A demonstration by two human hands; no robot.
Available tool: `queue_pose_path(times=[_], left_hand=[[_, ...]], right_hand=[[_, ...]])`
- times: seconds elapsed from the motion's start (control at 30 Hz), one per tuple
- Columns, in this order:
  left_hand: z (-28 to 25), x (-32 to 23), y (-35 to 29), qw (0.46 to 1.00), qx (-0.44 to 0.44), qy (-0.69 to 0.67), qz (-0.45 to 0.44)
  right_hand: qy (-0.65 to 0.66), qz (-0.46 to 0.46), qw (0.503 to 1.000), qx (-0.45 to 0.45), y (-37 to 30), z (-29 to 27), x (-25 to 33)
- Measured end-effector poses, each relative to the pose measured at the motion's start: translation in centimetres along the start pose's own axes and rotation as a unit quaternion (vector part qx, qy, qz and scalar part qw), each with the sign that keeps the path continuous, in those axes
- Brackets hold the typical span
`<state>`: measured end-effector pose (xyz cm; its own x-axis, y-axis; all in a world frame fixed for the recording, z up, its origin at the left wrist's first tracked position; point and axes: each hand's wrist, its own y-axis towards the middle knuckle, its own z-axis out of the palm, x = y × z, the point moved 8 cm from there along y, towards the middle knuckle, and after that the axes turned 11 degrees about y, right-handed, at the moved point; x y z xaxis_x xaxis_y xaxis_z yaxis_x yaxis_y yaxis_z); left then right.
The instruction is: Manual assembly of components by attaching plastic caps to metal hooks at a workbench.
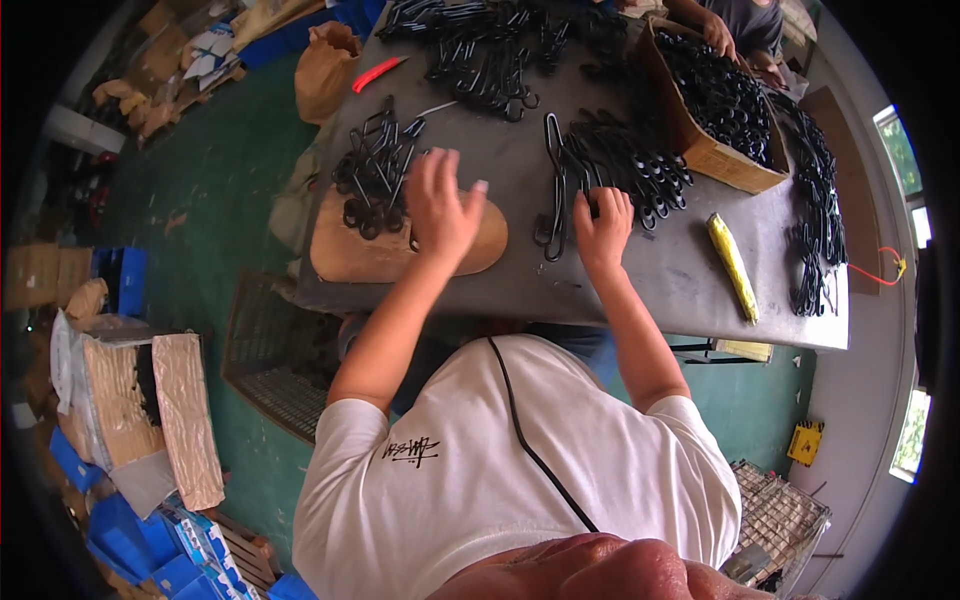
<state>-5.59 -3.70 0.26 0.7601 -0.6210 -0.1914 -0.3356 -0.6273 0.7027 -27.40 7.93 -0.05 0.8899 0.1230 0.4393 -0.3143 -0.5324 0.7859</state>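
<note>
My left hand (443,215) is above the rounded brown board (340,255), its fingers apart and slightly blurred. Just left of it, a loose pile of black bent-wire hooks (375,165) lies partly on that board. My right hand (603,235) has its fingers curled round the end of a black wire hook (586,172); how many pieces are in its grip is hidden. Long narrow wire loops (553,190) lie on the grey table between my hands. Beyond my right hand, more hooks (650,170) are fanned out with their curled ends toward me.
A cardboard box (735,168) full of black hooks stands at the far right, with another person's hand (718,35) over it. A yellow wrapped bundle (733,268) and a red-handled tool (376,73) lie on the table (660,290). More hooks (815,210) line the right edge.
</note>
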Motion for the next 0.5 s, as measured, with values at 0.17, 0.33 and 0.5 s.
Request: queue_pose_path(times=[0.17, 0.33, 0.5], left_hand=[[2.3, -8.6, -2.6, 0.825, 0.325, -0.435, -0.159], [7.7, -10.0, -5.9, 0.776, 0.358, -0.474, -0.209], [6.1, -8.0, -3.1, 0.740, 0.357, -0.507, -0.262]], right_hand=[[0.068, 0.134, 0.988, 0.026, 0.0, 0.2, -1.5], [0.039, 0.137, 0.981, 0.132, -0.6, 1.0, -1.9], [0.028, -0.021, 0.977, 0.212, -0.2, -0.7, -3.0]])
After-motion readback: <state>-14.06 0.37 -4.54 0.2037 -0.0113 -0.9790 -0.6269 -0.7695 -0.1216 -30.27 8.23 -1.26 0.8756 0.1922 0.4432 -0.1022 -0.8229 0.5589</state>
